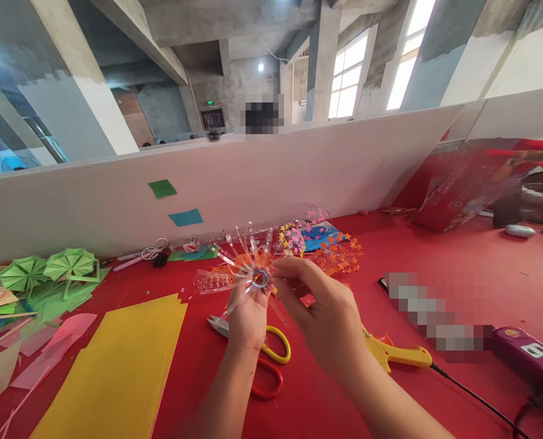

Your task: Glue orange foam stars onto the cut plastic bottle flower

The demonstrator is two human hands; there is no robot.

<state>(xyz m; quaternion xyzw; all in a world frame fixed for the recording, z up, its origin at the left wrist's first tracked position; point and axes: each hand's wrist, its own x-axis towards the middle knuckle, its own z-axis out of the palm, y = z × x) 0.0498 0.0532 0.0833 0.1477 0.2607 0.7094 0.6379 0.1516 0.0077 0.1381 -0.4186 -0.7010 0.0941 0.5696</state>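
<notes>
A clear plastic bottle piece [259, 278], cut into thin strips that fan out around its neck, is held up above the red table. My left hand [248, 317] grips it from below, fingers closed about the neck. From the right, my right hand [319, 305] reaches in with fingers bent together at the strips on that side. A tiny yellow bit shows near those fingertips. Scissors [278, 344] with one yellow and one red handle lie under my left wrist, partly hidden. A yellow glue gun [401, 355] lies beside my right forearm, its nozzle end hidden.
Yellow paper sheets [120, 366] and folded green paper pieces [70, 263] lie left. Behind my hands are star-decorated plastic pieces [339, 253] and a clear bottle [211, 282]. A power strip [527, 353] and a red bag [472, 183] are right. A white partition [253, 183] borders the table.
</notes>
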